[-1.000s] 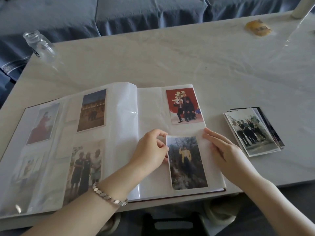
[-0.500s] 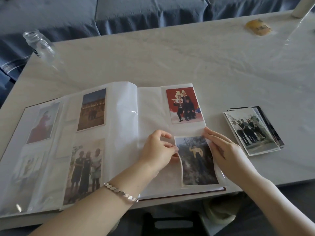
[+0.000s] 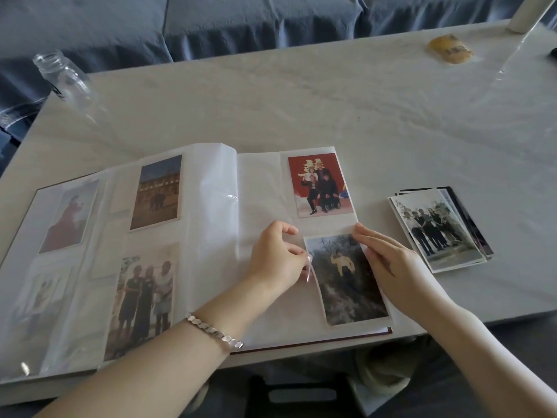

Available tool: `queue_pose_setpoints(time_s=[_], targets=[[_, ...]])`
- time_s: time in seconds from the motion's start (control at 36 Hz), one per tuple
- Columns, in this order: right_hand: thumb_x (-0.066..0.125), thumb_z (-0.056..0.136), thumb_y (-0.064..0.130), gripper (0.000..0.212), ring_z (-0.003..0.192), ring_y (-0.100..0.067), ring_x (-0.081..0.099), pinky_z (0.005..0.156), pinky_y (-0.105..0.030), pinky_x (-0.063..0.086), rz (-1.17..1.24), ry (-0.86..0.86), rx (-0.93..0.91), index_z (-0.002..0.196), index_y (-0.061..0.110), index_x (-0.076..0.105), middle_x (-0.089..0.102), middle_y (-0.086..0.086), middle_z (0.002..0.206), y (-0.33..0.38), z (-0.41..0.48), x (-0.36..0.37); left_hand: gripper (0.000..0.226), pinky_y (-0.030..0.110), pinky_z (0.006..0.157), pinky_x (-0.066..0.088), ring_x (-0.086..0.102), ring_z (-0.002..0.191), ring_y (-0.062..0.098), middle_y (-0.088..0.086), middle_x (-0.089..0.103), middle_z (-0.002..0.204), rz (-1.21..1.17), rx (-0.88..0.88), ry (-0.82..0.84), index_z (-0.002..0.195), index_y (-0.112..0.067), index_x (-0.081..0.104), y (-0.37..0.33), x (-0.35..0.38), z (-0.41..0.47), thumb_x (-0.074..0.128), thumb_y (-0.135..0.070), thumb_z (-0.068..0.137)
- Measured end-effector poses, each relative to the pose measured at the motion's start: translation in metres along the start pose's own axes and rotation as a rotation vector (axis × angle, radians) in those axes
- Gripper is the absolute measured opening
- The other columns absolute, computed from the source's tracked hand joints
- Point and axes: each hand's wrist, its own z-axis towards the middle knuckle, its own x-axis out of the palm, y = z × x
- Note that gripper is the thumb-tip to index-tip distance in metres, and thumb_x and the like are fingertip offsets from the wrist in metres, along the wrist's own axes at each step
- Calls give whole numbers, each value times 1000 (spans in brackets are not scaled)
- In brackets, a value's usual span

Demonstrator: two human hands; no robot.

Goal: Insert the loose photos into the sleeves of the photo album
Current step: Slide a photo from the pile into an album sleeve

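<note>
1. Here, a person works at a pale table [image 3: 331, 110] on an open photo album [image 3: 211, 236], whose right-hand page already carries a red photo [image 3: 321, 185] in its upper pocket.
2. The step in hand appears to be seating one photo [image 3: 346, 282], a figure in yellow among trees, in the lower sleeve [image 3: 308, 271] of that page. The print lies slightly tilted over the pocket; how far it sits under the film cannot be told.
3. The left hand [image 3: 277, 257], a bracelet [image 3: 214, 331] at its wrist, pinches the clear film at the photo's left edge and lifts it a little.
4. The right hand [image 3: 391, 267] lies with fingers nearly straight, its fingertips [image 3: 363, 235] touching the photo's top right corner, holding nothing.
5. The next move likely calls for keeping the film raised while the right fingers square the print and nudge it fully home without creasing it.
6. A stack of loose photos [image 3: 437, 230] waits on the table just beside the album's right edge, so much of the task seems left.
</note>
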Motion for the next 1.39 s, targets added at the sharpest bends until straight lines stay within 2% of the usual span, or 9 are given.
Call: queue_pose_setpoints(time_s=[0.14, 0.28, 0.44, 0.61, 0.78, 0.92, 1.17, 1.33, 1.39], targets=[[45, 97, 12, 35, 119, 5, 39, 86, 10, 23, 5, 2, 1, 129, 18, 56, 39, 23, 133, -2, 0, 1, 34, 8, 50, 44, 62, 62, 5, -5, 67, 74, 8, 14, 29, 106, -18, 49, 0, -4, 2, 69, -6, 82], [45, 97, 14, 34, 119, 6, 39, 89, 8, 23, 2, 3, -2, 129, 19, 56, 38, 23, 134, -2, 1, 1, 27, 31, 70, 58, 69, 65, 16, 3, 70, 79, -92, -7, -23, 107, -15, 51, 5, -1, -4, 66, -10, 86], [45, 97, 13, 34, 120, 5, 40, 90, 8, 22, 7, -2, -14, 129, 19, 56, 39, 22, 134, -3, 0, 2, 20, 38, 76, 59, 69, 79, 17, 3, 68, 93, -176, -25, -72, 101, -10, 59, 6, 6, -11, 60, -27, 91], [46, 97, 13, 35, 120, 3, 40, 88, 9, 24, 12, -3, -8, 129, 19, 55, 38, 22, 134, -3, 0, 3, 31, 23, 77, 54, 63, 85, 7, -12, 65, 91, -173, -1, -169, 102, -25, 58, 8, 9, -11, 76, -18, 78], [45, 97, 14, 34, 118, 7, 37, 86, 8, 26, 6, -7, -7, 129, 20, 55, 36, 24, 134, -2, 0, 3, 38, 6, 60, 46, 61, 75, -1, -17, 63, 89, -192, 39, -165, 106, -23, 55, 6, 8, -6, 75, -9, 77], [45, 97, 14, 34, 117, 7, 38, 84, 9, 27, 7, -16, -4, 128, 19, 56, 37, 25, 133, -2, 0, 2, 38, 22, 74, 54, 63, 78, 2, -17, 65, 88, -199, 44, -190, 105, -26, 53, 7, 10, -4, 75, -10, 78], [45, 97, 15, 33, 117, 5, 41, 82, 7, 30, 10, -22, -3, 128, 17, 56, 38, 22, 133, -1, 0, 3, 37, 19, 59, 56, 65, 62, 3, -13, 69, 79, -250, 22, -162, 101, -24, 54, 6, 6, -5, 73, -2, 78], [49, 94, 8, 30, 120, -19, 47, 101, -31, 39, -127, -73, -95, 121, 7, 61, 58, -2, 124, 4, 7, -1, 37, 32, 71, 58, 67, 75, 13, -7, 72, 80, -207, 15, -162, 104, -24, 53, 5, 4, 0, 71, -3, 79], [49, 94, 6, 29, 117, -23, 46, 97, -31, 38, -166, -77, -101, 119, 6, 62, 61, -5, 117, 8, 14, -3, 37, 38, 74, 58, 67, 80, 14, -7, 71, 83, -159, 9, -152, 107, -26, 52, 6, 6, 2, 71, -9, 80]])
